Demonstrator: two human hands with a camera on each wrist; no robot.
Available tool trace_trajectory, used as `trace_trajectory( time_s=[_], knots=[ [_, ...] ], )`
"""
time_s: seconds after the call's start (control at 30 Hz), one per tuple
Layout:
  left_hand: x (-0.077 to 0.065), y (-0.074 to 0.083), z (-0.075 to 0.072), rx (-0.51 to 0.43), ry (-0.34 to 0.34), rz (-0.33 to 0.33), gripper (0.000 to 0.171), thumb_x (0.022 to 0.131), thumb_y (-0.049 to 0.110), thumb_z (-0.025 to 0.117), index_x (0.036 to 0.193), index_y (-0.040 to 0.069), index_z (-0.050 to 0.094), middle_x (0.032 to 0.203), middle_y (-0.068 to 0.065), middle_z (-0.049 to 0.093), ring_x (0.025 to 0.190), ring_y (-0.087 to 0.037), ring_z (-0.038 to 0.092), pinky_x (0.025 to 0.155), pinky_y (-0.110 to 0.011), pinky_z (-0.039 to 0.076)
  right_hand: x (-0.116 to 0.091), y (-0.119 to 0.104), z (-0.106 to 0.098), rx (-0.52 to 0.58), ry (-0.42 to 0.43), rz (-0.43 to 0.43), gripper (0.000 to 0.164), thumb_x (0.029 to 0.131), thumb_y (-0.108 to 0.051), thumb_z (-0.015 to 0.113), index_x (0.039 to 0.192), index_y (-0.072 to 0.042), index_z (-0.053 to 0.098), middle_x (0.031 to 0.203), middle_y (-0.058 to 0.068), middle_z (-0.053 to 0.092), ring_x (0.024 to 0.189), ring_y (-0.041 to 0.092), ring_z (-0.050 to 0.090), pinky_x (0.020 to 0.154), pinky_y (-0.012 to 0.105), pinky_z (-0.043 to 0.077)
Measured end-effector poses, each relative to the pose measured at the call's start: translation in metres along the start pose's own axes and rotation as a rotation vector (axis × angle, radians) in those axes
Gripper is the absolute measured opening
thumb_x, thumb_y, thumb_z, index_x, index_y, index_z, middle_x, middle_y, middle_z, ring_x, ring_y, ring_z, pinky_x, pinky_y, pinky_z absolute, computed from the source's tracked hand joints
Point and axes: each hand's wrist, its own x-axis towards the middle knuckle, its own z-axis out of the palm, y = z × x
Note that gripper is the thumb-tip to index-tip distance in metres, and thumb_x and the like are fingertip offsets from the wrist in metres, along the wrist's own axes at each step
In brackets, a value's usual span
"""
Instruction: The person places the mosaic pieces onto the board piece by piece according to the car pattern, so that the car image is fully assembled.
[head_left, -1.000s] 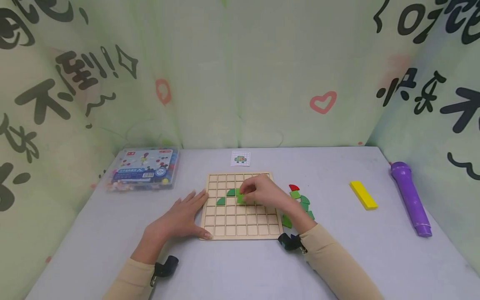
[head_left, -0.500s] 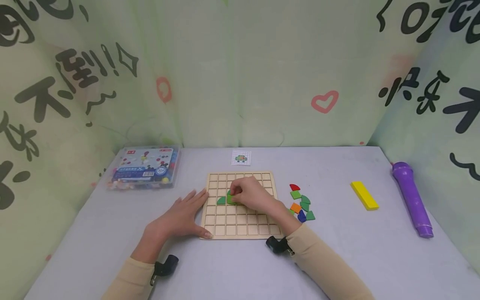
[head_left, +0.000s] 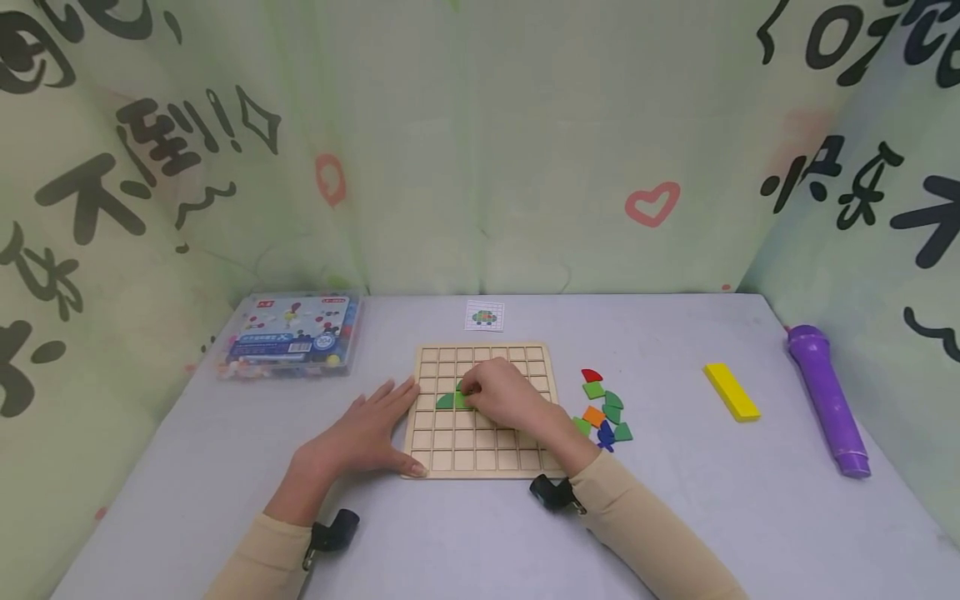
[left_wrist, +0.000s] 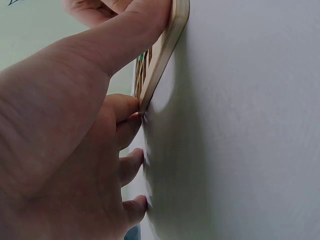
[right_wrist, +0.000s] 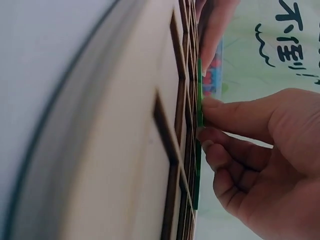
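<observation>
A square wooden grid board (head_left: 442,460) lies on the table in the head view. The left hand (head_left: 366,433) holds it steady along its left side, fingers spread and fairly straight, with the thumb on the near left corner. Over the middle of the grid, the right hand (head_left: 506,392) has thumb and fingertips pinched at a light green square tile (head_left: 461,401), which sits in a cell. A dark green quarter-round tile (head_left: 445,402) lies just left of it. Another dark green tile (head_left: 459,386) shows behind, partly covered by the right fingers. In the right wrist view, the fingertips (right_wrist: 212,102) meet the green edge at the board's surface.
Right of the board lie several loose tiles, including a red one (head_left: 592,375), an orange one (head_left: 594,416) and a blue one (head_left: 605,433). A pattern card (head_left: 484,316) lies behind the board. Farther out are a clear plastic box (head_left: 292,333), a yellow block (head_left: 731,392) and a purple microphone-shaped object (head_left: 828,400).
The right hand has shifted left across the grid with the light green tile, which now sits beside the dark green quarter-round. The left hand has kept its place.
</observation>
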Motion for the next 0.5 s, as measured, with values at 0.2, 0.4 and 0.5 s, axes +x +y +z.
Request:
trace_trajectory(
  time_s=[0.2,0.4,0.5],
  knots=[
    [-0.001,0.001,-0.001,0.009,0.0,-0.002,0.125,0.063,0.071,0.079,0.16,0.018,0.021,0.168,0.001,0.017,0.156,-0.032,0.01,0.124,-0.061,0.013,-0.002,0.006,-0.003,0.042,-0.062,0.043,0.021,0.083,-0.008,0.074,0.103,-0.013,0.08,0.106,0.001,0.077,0.078,0.01,0.062,0.072,0.026,0.052],
    [-0.002,0.002,-0.003,0.0,0.001,0.008,0.123,0.065,0.068,0.08,0.159,0.015,0.022,0.168,-0.002,0.018,0.156,-0.035,0.011,0.123,-0.063,0.013,-0.007,0.021,-0.015,0.201,-0.106,0.114,0.024,0.084,-0.015,0.075,0.107,-0.02,0.079,0.093,-0.002,0.073,0.076,0.014,0.056,0.064,0.026,0.047],
    [-0.003,0.003,-0.003,-0.006,0.006,0.011,0.123,0.065,0.067,0.081,0.159,0.013,0.023,0.168,-0.003,0.019,0.156,-0.035,0.012,0.123,-0.063,0.013,-0.013,0.031,-0.023,0.249,-0.098,0.137,0.024,0.084,-0.017,0.076,0.107,-0.021,0.079,0.087,-0.002,0.07,0.077,0.015,0.054,0.064,0.026,0.046]
  ],
)
